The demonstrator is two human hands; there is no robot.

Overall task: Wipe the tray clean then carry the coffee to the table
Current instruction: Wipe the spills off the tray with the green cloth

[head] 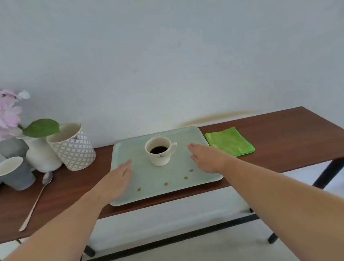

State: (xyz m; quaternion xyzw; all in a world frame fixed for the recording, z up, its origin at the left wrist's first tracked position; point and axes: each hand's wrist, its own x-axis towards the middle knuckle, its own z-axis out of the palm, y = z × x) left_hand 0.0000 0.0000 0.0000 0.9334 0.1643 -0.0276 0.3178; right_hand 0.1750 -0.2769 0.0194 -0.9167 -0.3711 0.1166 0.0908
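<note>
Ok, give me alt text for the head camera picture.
Two open hands, left hand and right hand, reach over a pale green tray holding a cup of coffee and four brown spots. A folded green cloth lies right of the tray on the wooden table.

A pale green rectangular tray [125,151] with rounded corners lies flat on the dark wooden counter [282,141], its near edge close to the counter's front edge. Four small brown drops [165,184] dot the tray's near part in a loose arc. A cream coffee cup [160,152] stands upright on the tray toward its far side, handle pointing right, dark coffee low inside it. A folded bright green cloth [230,142] lies flat on the counter just beside the tray's right edge.
</note>
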